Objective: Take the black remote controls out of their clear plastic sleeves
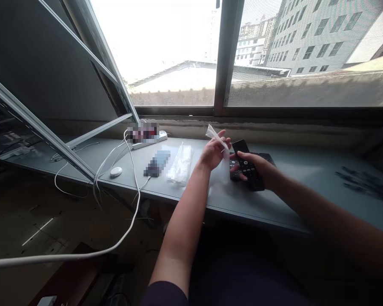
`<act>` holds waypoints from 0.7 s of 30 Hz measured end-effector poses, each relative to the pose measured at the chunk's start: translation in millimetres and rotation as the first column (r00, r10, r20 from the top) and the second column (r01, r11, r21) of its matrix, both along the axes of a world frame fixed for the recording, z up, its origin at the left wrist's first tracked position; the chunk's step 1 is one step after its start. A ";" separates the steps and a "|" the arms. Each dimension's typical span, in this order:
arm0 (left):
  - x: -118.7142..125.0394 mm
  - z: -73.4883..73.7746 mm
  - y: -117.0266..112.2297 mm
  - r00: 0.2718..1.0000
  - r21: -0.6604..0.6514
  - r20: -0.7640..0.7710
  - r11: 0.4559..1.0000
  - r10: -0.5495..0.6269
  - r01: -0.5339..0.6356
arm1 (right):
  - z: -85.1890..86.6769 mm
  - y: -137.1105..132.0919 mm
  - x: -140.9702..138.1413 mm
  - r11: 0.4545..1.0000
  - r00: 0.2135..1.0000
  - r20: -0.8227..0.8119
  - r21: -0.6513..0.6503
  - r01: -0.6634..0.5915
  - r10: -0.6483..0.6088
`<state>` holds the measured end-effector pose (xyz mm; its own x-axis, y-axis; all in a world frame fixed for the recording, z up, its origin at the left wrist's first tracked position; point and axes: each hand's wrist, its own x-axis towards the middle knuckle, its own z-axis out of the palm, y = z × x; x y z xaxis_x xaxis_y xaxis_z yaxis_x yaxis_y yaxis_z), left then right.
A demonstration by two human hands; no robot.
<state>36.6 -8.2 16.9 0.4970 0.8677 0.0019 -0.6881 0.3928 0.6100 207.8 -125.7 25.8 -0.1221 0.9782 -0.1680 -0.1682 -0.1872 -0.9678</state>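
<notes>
Head camera view showed, nearest, a dark sleeve (167,293) on the left arm and a thick white cable (67,257) that looped below the front edge of a pale grey tabletop (312,178) and up onto it. Both forearms crossed that edge. The right hand (266,168) was clamped around a slim black remote control with light buttons (250,172), its thumb on the upper face; the remote was slanted, inside the front edge. The left hand (213,153) pinched a clear, limp plastic bag (224,168) between its fingers, just beside the remote's far end; whether bag and remote touched could not be told. More black remotes (268,157) lay beneath and behind the right hand. To their right, a wide stretch of tabletop ran to a group of dark, elongated things (364,180), too dim to identify.

Left of the left forearm lay a sheaf of clear plastic bags (180,165), then a dark, partly blurred handheld device (151,170), then a white disc (115,171) near the front edge. Farther back stood a white power strip (162,136), close to a slanting silver metal frame (76,163). Behind the tabletop rose a dark-framed window (221,63), with a grey building (312,38) outside.
</notes>
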 end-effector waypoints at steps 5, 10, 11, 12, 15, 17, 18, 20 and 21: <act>-4.0 -7.0 3.6 0.996 0.115 -0.006 0.989 -0.092 0.092 | 2.4 -1.1 3.0 1.000 0.999 -0.047 -0.030 -0.004 0.003; -2.7 -7.8 7.0 0.990 0.081 0.092 0.992 -0.104 0.097 | 3.5 -0.9 2.3 0.999 0.991 -0.123 0.000 -0.053 0.053; -2.2 -6.7 6.6 0.992 0.059 0.089 0.994 -0.093 0.088 | 3.6 -1.3 2.1 0.998 0.991 -0.122 0.008 -0.061 0.062; -1.8 -5.4 5.9 0.993 0.039 0.085 0.996 -0.081 0.078 | 3.7 -1.9 1.9 0.998 0.991 -0.114 0.017 -0.068 0.070; -1.0 -1.4 2.8 0.995 0.010 0.067 0.998 -0.070 0.070 | 4.7 -4.6 0.9 0.995 0.993 -0.068 0.041 -0.090 0.093; -0.6 0.6 1.4 0.996 0.012 0.056 0.998 -0.068 0.068 | 6.2 -6.6 -0.1 0.994 0.993 -0.053 0.049 -0.102 0.104; -0.4 1.3 1.3 0.996 0.014 0.054 0.997 -0.071 0.070 | 7.3 -7.5 -0.8 0.993 0.993 -0.050 0.051 -0.102 0.105; -0.1 2.2 2.1 0.996 0.013 0.050 0.997 -0.078 0.077 | 9.5 -8.6 -2.0 0.995 0.995 -0.053 0.061 -0.079 0.083; 0.0 2.4 3.0 0.996 0.010 0.046 0.997 -0.083 0.082 | 10.4 -8.8 -2.5 0.996 0.996 -0.058 0.065 -0.059 0.063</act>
<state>36.5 -5.2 19.2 0.5661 0.8236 0.0333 -0.6810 0.4446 0.5818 205.3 -134.5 36.2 -0.1897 0.9771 -0.0965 -0.2160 -0.1374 -0.9667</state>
